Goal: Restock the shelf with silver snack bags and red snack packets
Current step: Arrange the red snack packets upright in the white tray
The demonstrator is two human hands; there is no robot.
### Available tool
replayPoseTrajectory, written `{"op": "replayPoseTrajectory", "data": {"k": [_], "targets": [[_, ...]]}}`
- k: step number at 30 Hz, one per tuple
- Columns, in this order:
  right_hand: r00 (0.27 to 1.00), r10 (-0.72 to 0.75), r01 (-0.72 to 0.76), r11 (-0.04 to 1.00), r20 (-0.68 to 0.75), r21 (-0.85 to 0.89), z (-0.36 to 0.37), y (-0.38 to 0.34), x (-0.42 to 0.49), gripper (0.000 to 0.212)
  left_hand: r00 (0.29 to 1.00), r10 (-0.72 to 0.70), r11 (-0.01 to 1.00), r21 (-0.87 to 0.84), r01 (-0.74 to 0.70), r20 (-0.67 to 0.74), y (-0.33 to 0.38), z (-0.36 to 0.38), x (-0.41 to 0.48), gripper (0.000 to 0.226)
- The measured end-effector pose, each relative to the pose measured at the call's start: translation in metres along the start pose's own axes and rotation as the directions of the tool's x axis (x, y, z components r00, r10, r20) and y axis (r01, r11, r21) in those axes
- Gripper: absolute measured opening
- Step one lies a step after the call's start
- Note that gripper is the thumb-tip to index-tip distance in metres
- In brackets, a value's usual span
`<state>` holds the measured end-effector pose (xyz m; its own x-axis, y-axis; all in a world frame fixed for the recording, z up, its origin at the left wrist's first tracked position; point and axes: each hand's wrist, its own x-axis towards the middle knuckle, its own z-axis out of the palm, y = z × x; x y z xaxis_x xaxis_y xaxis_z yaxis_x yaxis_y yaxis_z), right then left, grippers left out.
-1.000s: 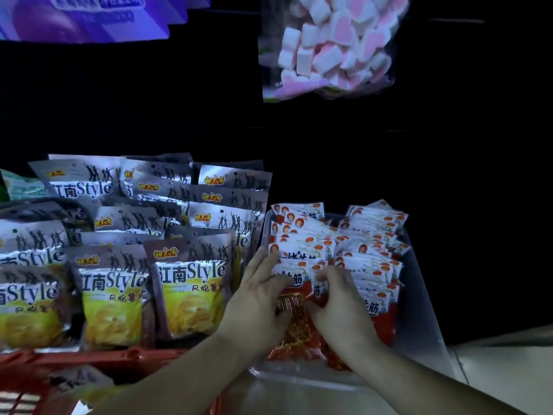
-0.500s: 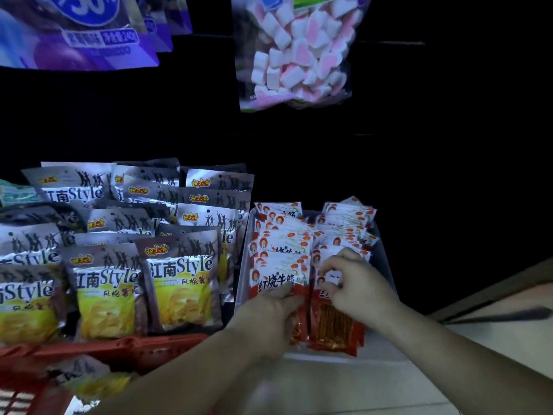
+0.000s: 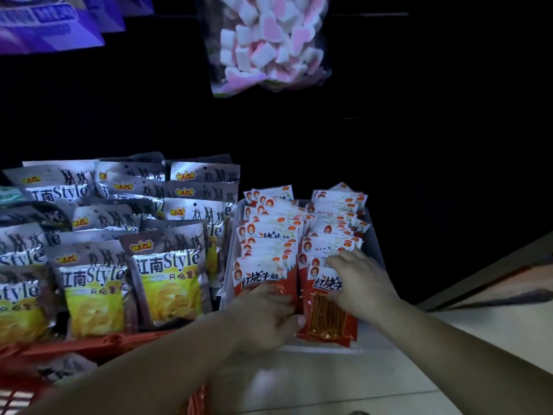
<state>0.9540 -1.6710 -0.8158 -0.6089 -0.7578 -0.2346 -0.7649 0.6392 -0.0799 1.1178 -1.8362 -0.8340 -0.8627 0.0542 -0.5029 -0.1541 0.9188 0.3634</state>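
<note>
Red snack packets (image 3: pixel 329 235) stand in two overlapping rows inside a clear tray (image 3: pixel 375 235) on the shelf, their white tops stepping back toward the tray's far edge. The front packet of the right row (image 3: pixel 327 319) shows a clear window with orange strips; its lower end reaches the tray's near edge. The front packet of the left row (image 3: pixel 263 277) stands just beside it, the two touching along their inner sides.

The left hand (image 3: pixel 266 317) lies over the lower part of the left front packet, its fingers (image 3: pixel 291 320) curled down at the seam between the two rows and touching the edge of the right front packet. Whether they pinch anything I cannot tell. The right hand (image 3: pixel 362 283) rests on the upper right part of the right front packet, fingers (image 3: pixel 338 260) spread flat and fairly wide across the tops of the packets behind it, pressing rather than gripping.

Silver snack bags (image 3: pixel 119 235) fill the shelf to the left of the tray in several leaning rows, the nearest one (image 3: pixel 170 280) just beside the tray's left wall. A red basket (image 3: pixel 89 345) runs along in front of them at the near edge. Above, a clear bag of pink and white marshmallows (image 3: pixel 266 46) hangs, with purple packs (image 3: pixel 51 22) at the top left corner.
</note>
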Motion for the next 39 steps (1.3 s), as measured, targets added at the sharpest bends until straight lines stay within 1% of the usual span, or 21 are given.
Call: {"op": "replayPoseTrajectory", "data": {"k": [2,3,6,7,9,11,13,15,17,18,20,21,23,25,26,28,29,31,34,36,39], "targets": [[1.000,0.010,-0.010,1.000,-0.005,-0.005,0.004,-0.003,-0.001,0.062,0.998,-0.025,0.999,-0.046,0.028,0.052,-0.004,-0.002,-0.001,0.102],[1.000,0.019,-0.019,1.000,-0.016,0.011,0.006,-0.002,-0.002,0.055,0.999,-0.035,0.997,-0.070,0.038,0.033,-0.003,-0.002,-0.001,0.094],[0.999,0.049,-0.047,0.991,-0.017,0.124,0.007,-0.001,-0.005,0.024,0.989,-0.066,0.980,-0.197,0.039,-0.133,0.003,-0.008,-0.002,0.049],[0.998,0.066,-0.065,0.986,-0.001,0.152,0.005,-0.001,-0.005,0.020,0.983,-0.095,0.970,-0.238,0.055,-0.158,0.005,-0.011,-0.002,0.040],[0.995,0.083,-0.093,0.968,0.049,0.235,0.001,-0.001,-0.005,0.026,0.967,-0.160,0.943,-0.321,0.090,-0.198,0.007,-0.016,-0.004,0.029],[0.992,0.090,-0.118,0.921,0.091,0.372,-0.005,-0.001,-0.007,0.025,0.947,-0.209,0.908,-0.408,0.094,-0.246,0.008,-0.016,-0.006,0.024],[0.987,0.083,-0.140,0.856,0.136,0.498,-0.015,0.001,-0.009,0.023,0.912,-0.247,0.873,-0.483,0.063,-0.327,0.011,-0.019,-0.006,0.019],[0.986,0.050,-0.138,0.791,0.162,0.596,-0.030,0.003,-0.013,0.024,0.880,-0.296,0.800,-0.599,0.016,-0.372,0.016,-0.025,-0.009,0.020],[0.984,0.026,-0.142,0.725,0.178,0.674,-0.049,0.005,-0.017,0.025,0.883,-0.317,0.713,-0.701,-0.019,-0.347,0.023,-0.031,-0.013,0.042],[0.983,0.021,-0.146,0.689,0.183,0.709,-0.060,0.004,-0.020,0.024,0.892,-0.306,0.686,-0.727,-0.037,-0.334,0.027,-0.035,-0.015,0.045],[0.992,0.036,-0.118,0.632,0.123,0.766,-0.083,-0.001,-0.028,0.022,0.896,-0.281,0.610,-0.785,-0.110,-0.344,0.034,-0.040,-0.021,0.027],[0.995,0.077,-0.099,0.592,0.066,0.800,-0.094,-0.005,-0.033,0.024,0.881,-0.301,0.548,-0.822,-0.152,-0.364,0.038,-0.043,-0.025,0.017],[0.979,0.205,-0.084,0.428,-0.007,0.900,-0.117,-0.015,-0.050,0.029,0.832,-0.368,0.444,-0.865,-0.234,-0.415,0.047,-0.054,-0.038,0.012],[0.964,0.266,-0.108,0.277,0.032,0.955,-0.135,-0.026,-0.071,0.042,0.790,-0.405,0.365,-0.874,-0.322,-0.460,0.057,-0.067,-0.057,0.011],[0.966,0.241,-0.150,0.231,0.092,0.961,-0.141,-0.031,-0.082,0.046,0.780,-0.421,0.321,-0.880,-0.350,-0.463,0.060,-0.072,-0.067,0.010],[0.961,0.152,-0.251,0.128,0.231,0.959,-0.154,-0.044,-0.104,0.042,0.780,-0.436,0.242,-0.894,-0.378,-0.448,0.069,-0.084,-0.087,0.013],[0.955,0.131,-0.277,0.077,0.265,0.958,-0.161,-0.054,-0.115,0.038,0.792,-0.430,0.205,-0.901,-0.382,-0.434,0.073,-0.089,-0.097,0.017],[0.953,0.199,-0.244,0.059,0.228,0.968,-0.169,-0.070,-0.129,0.039,0.812,-0.417,0.182,-0.913,-0.365,-0.408,0.082,-0.098,-0.119,0.025],[0.948,0.298,-0.149,0.092,0.115,0.985,-0.179,-0.090,-0.143,0.052,0.827,-0.403,0.193,-0.919,-0.344,-0.393,0.095,-0.109,-0.155,0.056],[0.949,0.307,-0.084,0.046,0.066,0.995,-0.187,-0.099,-0.152,0.059,0.838,-0.368,0.251,-0.911,-0.327,-0.402,0.106,-0.111,-0.175,0.082],[0.941,0.338,-0.047,0.035,0.032,0.998,-0.196,-0.108,-0.164,0.048,0.822,-0.366,0.331,-0.886,-0.324,-0.437,0.124,-0.112,-0.190,0.096]]}}
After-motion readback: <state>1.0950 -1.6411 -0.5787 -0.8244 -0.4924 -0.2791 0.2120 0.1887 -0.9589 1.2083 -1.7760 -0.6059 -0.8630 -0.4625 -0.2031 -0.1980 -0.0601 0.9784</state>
